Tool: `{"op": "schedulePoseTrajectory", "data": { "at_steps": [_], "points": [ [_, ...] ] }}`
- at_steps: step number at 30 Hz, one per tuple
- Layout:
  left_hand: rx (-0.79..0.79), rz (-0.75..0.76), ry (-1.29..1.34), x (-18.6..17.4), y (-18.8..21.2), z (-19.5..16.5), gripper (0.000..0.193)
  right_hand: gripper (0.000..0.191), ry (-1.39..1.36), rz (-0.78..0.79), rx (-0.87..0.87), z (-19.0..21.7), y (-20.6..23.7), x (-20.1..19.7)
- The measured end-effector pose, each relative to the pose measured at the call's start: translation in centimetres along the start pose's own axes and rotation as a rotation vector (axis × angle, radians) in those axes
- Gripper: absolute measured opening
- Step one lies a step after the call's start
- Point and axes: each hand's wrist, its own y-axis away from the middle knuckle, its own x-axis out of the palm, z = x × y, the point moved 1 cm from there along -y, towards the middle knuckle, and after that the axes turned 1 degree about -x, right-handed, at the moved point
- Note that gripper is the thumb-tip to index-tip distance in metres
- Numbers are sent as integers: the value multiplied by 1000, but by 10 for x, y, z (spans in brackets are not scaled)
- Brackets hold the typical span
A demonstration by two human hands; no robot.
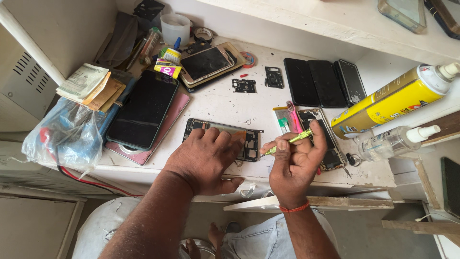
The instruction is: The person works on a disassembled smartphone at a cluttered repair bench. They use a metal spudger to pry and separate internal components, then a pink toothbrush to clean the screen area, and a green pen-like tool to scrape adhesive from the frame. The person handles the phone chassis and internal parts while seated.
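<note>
A scuffed white workbench (225,103) fills the middle of the frame, crowded with phone parts, under a white shelf along the top edge.

At lower centre the right hand (294,165) has its fingers closed in a pinch around a thin yellow-green screwdriver (287,141), whose tip points left toward the right end of an opened phone body (249,139). The left hand (206,158) lies flat on that phone body, fingers spread and pressing it down onto the bench; it grips nothing. The phone body sits at the centre of the frame, near the front edge of the bench, mostly covered by the left hand.

Just right of the screwdriver lies a second opened phone (326,139), with a pink tool (293,117) beside it. Further out, three dark phones (326,82) lie side by side at upper centre, a large dark tablet (143,108) lies left of centre, and a yellow spray can (393,100) and a clear bottle (393,141) lie at the right.

The tip could slip off a small screw and scratch the exposed board, since the shaft is held at a low slant. The phone body rests close to the bench's front edge, so a loosened screw could roll off into the lap below.
</note>
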Motion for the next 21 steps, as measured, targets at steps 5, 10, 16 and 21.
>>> {"op": "schedulePoseTrajectory", "data": {
  "at_steps": [5,10,16,21],
  "points": [
    [5,-25,5,0,0,-1,86,61,4,-5,-10,1,0,0],
    [-1,-13,4,-3,0,1,85,62,22,13,-33,3,0,1],
    [0,-28,-6,-2,0,0,84,65,87,41,-79,3,4,-4],
    [-4,-24,-3,-1,0,1,83,69,85,86,-42,1,4,-13]
  ]
}}
